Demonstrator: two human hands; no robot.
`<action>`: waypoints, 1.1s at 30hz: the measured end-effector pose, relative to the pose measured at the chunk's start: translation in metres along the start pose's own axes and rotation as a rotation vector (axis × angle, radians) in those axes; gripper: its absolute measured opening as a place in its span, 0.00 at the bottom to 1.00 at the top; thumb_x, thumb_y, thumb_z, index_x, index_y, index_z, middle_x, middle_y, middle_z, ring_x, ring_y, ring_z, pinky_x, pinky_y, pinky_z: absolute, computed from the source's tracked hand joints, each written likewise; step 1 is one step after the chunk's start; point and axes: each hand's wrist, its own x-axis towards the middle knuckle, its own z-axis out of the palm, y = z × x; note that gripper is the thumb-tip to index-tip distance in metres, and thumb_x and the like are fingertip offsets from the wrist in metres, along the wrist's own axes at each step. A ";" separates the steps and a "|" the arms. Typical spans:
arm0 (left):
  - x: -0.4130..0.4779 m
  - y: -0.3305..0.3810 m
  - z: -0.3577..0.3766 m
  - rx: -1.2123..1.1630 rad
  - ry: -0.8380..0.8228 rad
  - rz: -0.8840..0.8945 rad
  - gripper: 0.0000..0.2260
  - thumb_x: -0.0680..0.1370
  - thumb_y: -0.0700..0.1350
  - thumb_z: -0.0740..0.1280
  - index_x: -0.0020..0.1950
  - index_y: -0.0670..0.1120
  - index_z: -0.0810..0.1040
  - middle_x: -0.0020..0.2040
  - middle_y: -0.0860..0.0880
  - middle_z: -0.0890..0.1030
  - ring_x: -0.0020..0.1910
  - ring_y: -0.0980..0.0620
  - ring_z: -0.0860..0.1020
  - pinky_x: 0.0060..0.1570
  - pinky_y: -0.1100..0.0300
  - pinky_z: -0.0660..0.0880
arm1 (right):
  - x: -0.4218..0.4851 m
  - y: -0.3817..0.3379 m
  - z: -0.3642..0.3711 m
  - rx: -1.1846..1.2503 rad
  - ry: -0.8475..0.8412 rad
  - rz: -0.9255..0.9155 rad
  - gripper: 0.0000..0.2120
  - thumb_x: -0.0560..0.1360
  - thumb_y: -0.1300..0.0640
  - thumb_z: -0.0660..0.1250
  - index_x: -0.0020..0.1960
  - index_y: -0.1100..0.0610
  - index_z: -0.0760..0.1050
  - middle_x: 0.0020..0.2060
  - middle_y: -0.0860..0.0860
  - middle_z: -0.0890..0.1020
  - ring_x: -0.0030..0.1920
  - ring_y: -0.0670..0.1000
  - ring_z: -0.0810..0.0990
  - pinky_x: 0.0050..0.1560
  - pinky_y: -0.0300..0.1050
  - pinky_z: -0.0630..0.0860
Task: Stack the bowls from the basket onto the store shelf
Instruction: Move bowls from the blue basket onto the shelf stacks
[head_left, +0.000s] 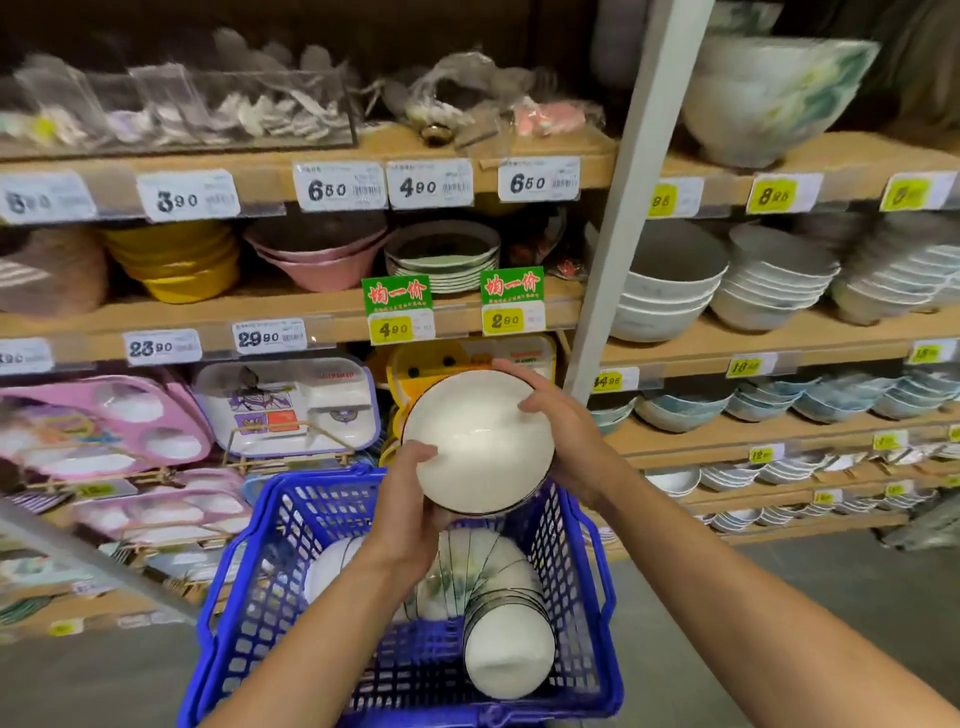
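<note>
Store aisle with a grey floor (779, 597) and wooden shelving on the far side. Nearest is a blue basket (228, 597) with mesh walls. A row of white bowls (509, 654) with dark rims lies on its side in the basket, nested and running away toward the far right. Another white bowl (332, 566) shows at the left, partly hidden by the forearm.

Above the basket's far end, both hands are clamped on one white bowl (478, 436), which is tilted and clear of the basket. The left hand (410, 499) grips its near left edge with the thumb on the white surface. The right hand (561, 426) holds the far right edge with its fingers curled over the top.

Directly behind the bowl stands a yellow tray (431, 364), mostly covered by it. Left of that are a white divided tray (291, 405) and pink trays (98, 426), all propped upright.

A white post (623, 234) rises just behind the right hand and splits the shelving into two bays. In the right bay are stacks of blue bowls (831, 400), with white bowl stacks (670, 291) one level up and a large patterned bowl (769, 98) on top. In the left bay, above the trays, sit yellow bowls (182, 265), pink bowls (322, 260) and plates (441, 260) behind two green signs (397, 293). Price tags line every shelf edge.
</note>
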 end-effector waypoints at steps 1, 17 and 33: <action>-0.004 0.008 0.005 0.017 -0.034 0.056 0.14 0.78 0.46 0.58 0.62 0.53 0.75 0.56 0.47 0.83 0.53 0.43 0.82 0.37 0.51 0.81 | -0.001 -0.008 0.002 0.056 0.006 -0.018 0.24 0.73 0.64 0.55 0.60 0.46 0.79 0.62 0.53 0.77 0.57 0.59 0.78 0.47 0.51 0.82; -0.062 0.013 0.183 0.002 -0.058 0.542 0.14 0.67 0.46 0.60 0.44 0.54 0.84 0.43 0.56 0.84 0.44 0.56 0.81 0.37 0.61 0.77 | -0.090 -0.124 -0.094 0.240 0.112 -0.184 0.22 0.71 0.65 0.57 0.55 0.50 0.83 0.51 0.51 0.84 0.54 0.58 0.80 0.50 0.52 0.80; -0.094 -0.080 0.407 -0.041 -0.238 0.404 0.17 0.74 0.41 0.56 0.51 0.51 0.83 0.48 0.50 0.85 0.45 0.52 0.83 0.37 0.60 0.78 | -0.185 -0.199 -0.304 0.299 0.377 -0.242 0.22 0.69 0.64 0.57 0.55 0.52 0.83 0.56 0.57 0.82 0.57 0.63 0.79 0.50 0.56 0.81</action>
